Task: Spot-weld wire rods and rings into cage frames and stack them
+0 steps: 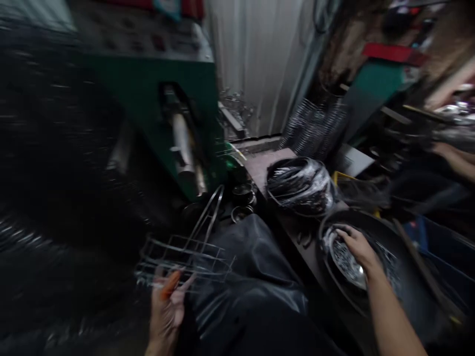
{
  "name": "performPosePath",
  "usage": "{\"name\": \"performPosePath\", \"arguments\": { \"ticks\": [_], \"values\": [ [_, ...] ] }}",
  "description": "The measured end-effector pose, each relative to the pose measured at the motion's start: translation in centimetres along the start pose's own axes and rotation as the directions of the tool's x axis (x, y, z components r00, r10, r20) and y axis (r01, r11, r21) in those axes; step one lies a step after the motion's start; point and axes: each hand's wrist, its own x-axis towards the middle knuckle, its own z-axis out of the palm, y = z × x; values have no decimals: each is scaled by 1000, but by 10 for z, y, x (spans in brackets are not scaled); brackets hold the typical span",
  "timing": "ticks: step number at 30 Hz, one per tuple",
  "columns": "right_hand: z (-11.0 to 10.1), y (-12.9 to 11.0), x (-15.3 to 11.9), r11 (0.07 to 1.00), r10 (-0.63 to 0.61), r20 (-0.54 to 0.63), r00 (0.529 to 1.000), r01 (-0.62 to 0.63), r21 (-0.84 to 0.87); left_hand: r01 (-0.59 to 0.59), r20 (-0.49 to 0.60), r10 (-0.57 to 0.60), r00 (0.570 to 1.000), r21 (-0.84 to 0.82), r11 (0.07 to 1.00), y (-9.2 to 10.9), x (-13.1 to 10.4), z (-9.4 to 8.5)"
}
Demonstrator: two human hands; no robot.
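Note:
My left hand is closed on a wire basket, a small grid of thin metal rods with a long looped wire handle rising from it. An orange covering sits on one finger of that hand. My right hand reaches over a round bowl of small shiny metal pieces, its fingers slightly bent and apart at the bowl's far left side. Blur hides whether the fingertips touch the pieces. The bowl sits inside a wide dark pan.
A green machine with a protruding metal arm stands ahead. Beyond the pan is a plastic-wrapped coil bundle, with stacked coils behind it. A blue crate and another person's arm are at right. Dark sheeting covers my lap.

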Motion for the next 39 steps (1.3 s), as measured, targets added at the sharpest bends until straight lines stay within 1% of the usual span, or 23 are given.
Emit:
{"name": "performPosePath", "arguments": {
  "ticks": [2, 3, 4, 6, 7, 9, 11, 14, 16, 19, 22, 25, 28, 30, 32, 35, 39],
  "values": [
    [36, -60, 8, 989, -135, 122, 983, 127, 74, 9, -28, -11, 1000, -91, 996, 3, -7, 11],
    [57, -91, 10, 978, -195, 198, 961, 177, 107, 7, -36, -11, 999, -122, 992, 3, -10, 15],
    [79, -121, 11, 964, -257, 273, 927, 227, 137, -1, -49, -6, 999, -144, 990, 4, -12, 17],
    [122, -174, 9, 929, -367, 399, 840, 310, 203, -18, -64, 7, 998, -174, 985, 2, -17, 17],
    [141, -196, 8, 910, -413, 446, 794, 340, 237, -26, -68, 14, 998, -186, 982, 0, -20, 15],
    [175, -227, 7, 880, -474, 508, 719, 373, 293, -37, -74, 23, 997, -202, 979, -3, -22, 10],
    [199, -246, 8, 864, -504, 539, 675, 389, 320, -37, -93, 17, 996, -213, 976, -5, -21, 4],
    [219, -257, 10, 854, -520, 555, 649, 398, 335, -24, -114, -5, 993, -248, 968, -5, -16, -1],
    [225, -259, 10, 850, -527, 560, 639, 387, 357, -12, -111, -18, 994, -265, 964, -4, -13, -2],
    [228, -261, 10, 842, -537, 563, 628, 360, 401, 6, -104, -34, 994, -263, 965, -3, -8, 0],
    [231, -262, 9, 851, -510, 565, 649, 288, 438, 14, -83, -38, 996, -274, 962, -4, -6, 3],
    [236, -262, 7, 852, -458, 585, 670, 143, 503, 20, -69, -40, 997, -264, 964, -5, -5, 6],
    [243, -259, 3, 811, -439, 594, 674, 14, 585, 15, -83, -34, 996, -227, 974, -6, -3, 7],
    [247, -257, 0, 778, -442, 593, 673, -41, 627, 17, -95, -37, 995, -201, 979, -7, -3, 8],
    [250, -255, -3, 753, -440, 583, 683, -73, 654, 23, -94, -42, 995, -191, 981, -7, -2, 8],
    [252, -254, -6, 733, -432, 558, 709, -84, 675, 32, -87, -51, 995, -207, 978, -7, -3, 7],
    [254, -254, -10, 702, -449, 533, 717, -86, 707, 45, -90, -64, 994, -202, 978, -6, -4, 6]
  ]
}}
